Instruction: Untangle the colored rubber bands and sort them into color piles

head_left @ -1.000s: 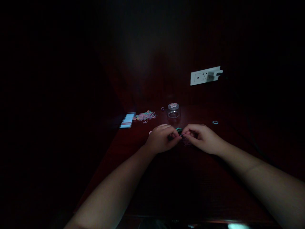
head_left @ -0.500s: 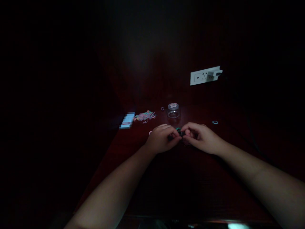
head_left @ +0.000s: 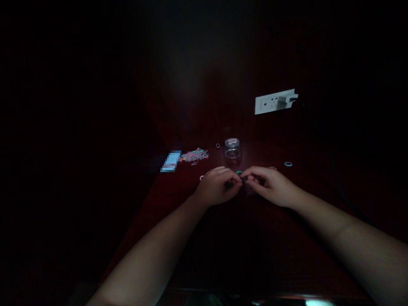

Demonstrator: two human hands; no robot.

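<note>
My left hand (head_left: 219, 185) and my right hand (head_left: 270, 186) meet low over the dark red table, fingers bent in a pinch. Between their fingertips shows a small dark elastic band (head_left: 244, 179), partly covered by the fingers. A green elastic band (head_left: 239, 172) lies just behind the fingertips. Under the right fingers are some faint pinkish bands (head_left: 250, 192), hard to make out in the dim light. A pale pink band (head_left: 202, 178) is beside my left knuckles, and another pale band (head_left: 273, 168) peeks out behind my right hand.
Behind the hands stands a clear lidded jar (head_left: 232, 148). To its left are a lone ring band (head_left: 218, 145), a heap of coloured elastic bands (head_left: 196, 156) and a lit phone (head_left: 171, 161). At right lies a blue band (head_left: 288, 164). A wall socket (head_left: 274, 102) holds a plug.
My right fingertips have shifted slightly left, closer to the left ones, and the dark band between them has turned a little. The rest stays in place.
</note>
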